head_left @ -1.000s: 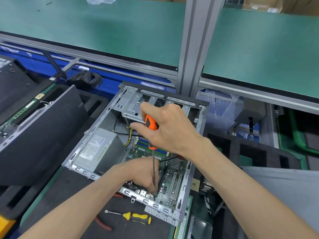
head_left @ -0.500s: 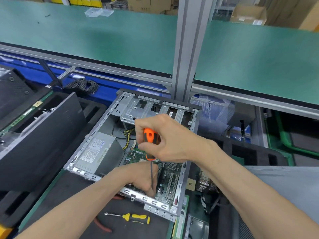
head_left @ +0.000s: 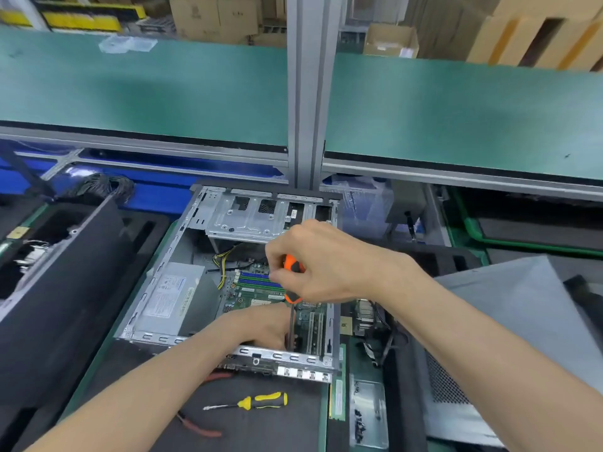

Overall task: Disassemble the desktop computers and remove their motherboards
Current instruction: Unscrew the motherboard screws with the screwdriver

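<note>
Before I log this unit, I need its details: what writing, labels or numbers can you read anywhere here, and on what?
None can be read.
Power supply label: printed lines, too blurred.
Small yellow sticker right of the computer case: a dark mark, unreadable.
Motherboard: markings too small.
Cardboard box label behind the shelf: blurred.

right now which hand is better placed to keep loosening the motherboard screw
The right hand: it grips the orange screwdriver upright, shaft down at the motherboard near the case's front edge. The left hand rests beside the tip, steadying it.
</note>
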The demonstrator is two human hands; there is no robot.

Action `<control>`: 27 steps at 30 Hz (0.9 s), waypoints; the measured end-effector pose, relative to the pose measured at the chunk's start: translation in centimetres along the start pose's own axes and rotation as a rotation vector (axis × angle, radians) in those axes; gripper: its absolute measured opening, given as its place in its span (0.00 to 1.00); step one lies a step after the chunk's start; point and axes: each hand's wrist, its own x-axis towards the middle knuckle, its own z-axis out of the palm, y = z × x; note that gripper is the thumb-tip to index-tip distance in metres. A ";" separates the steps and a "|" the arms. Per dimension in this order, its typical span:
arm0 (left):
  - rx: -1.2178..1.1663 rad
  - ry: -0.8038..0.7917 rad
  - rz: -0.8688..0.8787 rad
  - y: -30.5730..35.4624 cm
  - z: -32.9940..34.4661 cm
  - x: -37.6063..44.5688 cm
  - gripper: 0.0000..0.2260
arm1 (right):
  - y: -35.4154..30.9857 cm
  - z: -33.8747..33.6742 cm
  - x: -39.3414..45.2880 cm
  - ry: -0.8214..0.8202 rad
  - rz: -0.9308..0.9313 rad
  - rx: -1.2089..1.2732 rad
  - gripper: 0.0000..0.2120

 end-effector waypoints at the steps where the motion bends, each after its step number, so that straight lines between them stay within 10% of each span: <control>1: -0.023 0.009 0.044 0.2 -0.2 0.0 0.11 | -0.4 0.1 -0.2 -0.001 0.026 0.009 0.08; 5: 0.011 0.057 0.063 0.4 -0.1 0.0 0.17 | -1.3 1.0 -0.4 0.141 0.195 0.023 0.07; 13: 0.109 0.040 0.104 0.2 0.2 0.1 0.16 | -3.8 7.3 2.1 0.805 0.419 0.843 0.29; 19: 0.109 0.077 0.192 -0.1 0.7 -0.1 0.08 | -4.1 7.0 1.0 0.416 0.124 1.236 0.21; 21: 0.103 0.080 0.218 0.1 0.5 -0.2 0.10 | -4.4 6.6 0.6 0.537 0.232 1.030 0.18; 23: 0.082 0.059 0.230 0.3 0.1 -0.4 0.07 | -4.8 6.1 0.0 0.611 0.353 0.312 0.17; 25: 0.087 0.060 0.257 0.3 0.0 -0.7 0.08 | -5.4 5.3 -0.3 0.538 0.434 -0.328 0.19; 27: 0.028 0.091 0.281 0.1 0.0 -0.8 0.13 | -6.1 3.9 0.0 0.355 0.474 -0.443 0.19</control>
